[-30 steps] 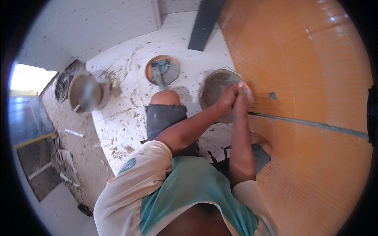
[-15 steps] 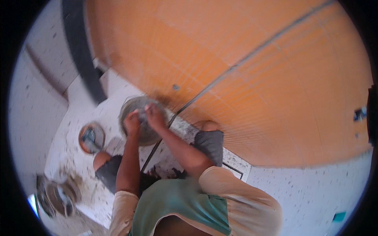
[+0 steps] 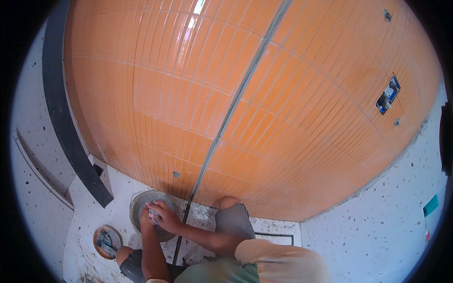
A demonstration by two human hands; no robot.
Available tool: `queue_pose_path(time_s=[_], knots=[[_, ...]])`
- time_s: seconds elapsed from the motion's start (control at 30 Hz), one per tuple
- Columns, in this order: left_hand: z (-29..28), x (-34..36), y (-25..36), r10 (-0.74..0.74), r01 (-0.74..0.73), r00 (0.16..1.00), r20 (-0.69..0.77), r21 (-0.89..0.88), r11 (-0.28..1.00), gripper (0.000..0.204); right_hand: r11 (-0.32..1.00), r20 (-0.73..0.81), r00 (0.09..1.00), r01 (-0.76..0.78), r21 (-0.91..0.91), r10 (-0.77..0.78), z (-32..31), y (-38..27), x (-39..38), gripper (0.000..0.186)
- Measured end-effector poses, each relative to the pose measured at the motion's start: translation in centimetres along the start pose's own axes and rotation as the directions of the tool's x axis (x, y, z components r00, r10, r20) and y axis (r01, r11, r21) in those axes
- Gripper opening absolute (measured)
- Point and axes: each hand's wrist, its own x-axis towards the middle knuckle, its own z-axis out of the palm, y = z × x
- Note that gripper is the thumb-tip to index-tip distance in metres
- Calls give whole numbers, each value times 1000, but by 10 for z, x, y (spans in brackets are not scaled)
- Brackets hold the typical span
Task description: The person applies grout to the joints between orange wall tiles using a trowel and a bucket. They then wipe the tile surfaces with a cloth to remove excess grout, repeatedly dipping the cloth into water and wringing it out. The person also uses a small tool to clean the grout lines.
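My left hand and my right hand are pressed together over a round grey bucket standing near the foot of the wall. Both have closed fingers around a small pale grey lump, possibly a wet sponge or cloth; its kind cannot be made out. My right fingers lie over the top of it, with my left hand against its other side. The bucket's inside looks grey and is partly hidden by my hands and forearms.
An orange wall with narrow grooves and a dark vertical strip rises ahead. An opened wall box sits at right. Left of my knee stands a small round tub with a flat tool inside. A dark post borders the left.
My hands were apart inside the bucket; now they are together around the pale lump. The view has tilted up, showing more wall and shifting the bucket lower.
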Motion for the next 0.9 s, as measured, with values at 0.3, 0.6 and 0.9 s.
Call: queue_pose_path(time_s=[0.3, 0.6, 0.9], knots=[[-12, 3, 52, -410, -66, 894, -182, -957, 281, 38, 694, 289, 751, -660, 288, 594, -26, -18, 21, 38], [-25, -37, 108, -233, -155, 910, -342, -804, 575, 37, 959, 204, 940, -253, -128, 275, -22, 41, 22, 79], [-31, -60, 118, -124, -186, 931, -343, -739, 648, 44, 900, 355, 879, -397, 179, 318, -46, -20, 32, 20]])
